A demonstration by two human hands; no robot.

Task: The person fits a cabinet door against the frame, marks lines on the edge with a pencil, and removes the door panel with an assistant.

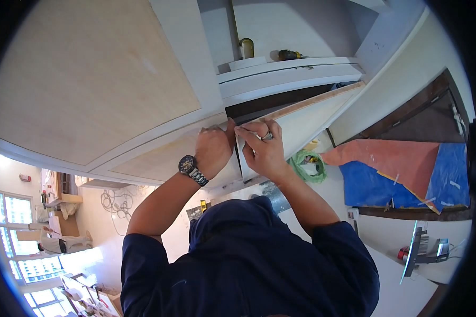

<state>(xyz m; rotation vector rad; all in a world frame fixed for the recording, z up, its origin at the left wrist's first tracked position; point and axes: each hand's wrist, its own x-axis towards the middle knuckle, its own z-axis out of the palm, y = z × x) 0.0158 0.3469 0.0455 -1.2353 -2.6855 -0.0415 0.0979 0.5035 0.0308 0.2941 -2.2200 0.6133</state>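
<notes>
My left hand (pixel 213 151), with a metal wristwatch (pixel 188 165) on its wrist, is closed beside the gap between two white-framed cabinet doors. Its fingers are curled, and what they may hold is hidden. My right hand (pixel 264 148), wearing a ring (pixel 267 136), pinches the top corner of the cabinet door (pixel 307 120) that stands ajar. The hands are close together, almost touching. To the left is the other, pale-panelled cabinet door (pixel 158 158). A dark opening (pixel 280 105) shows behind the ajar door.
On the shelf above are a screwdriver (pixel 290 55) and a roll of tape (pixel 246 47). A green bag (pixel 308 166) lies on the floor to the right, near a door with blue and red sheeting (pixel 407 174). Cable (pixel 116 203) and another person (pixel 66 244) are at left.
</notes>
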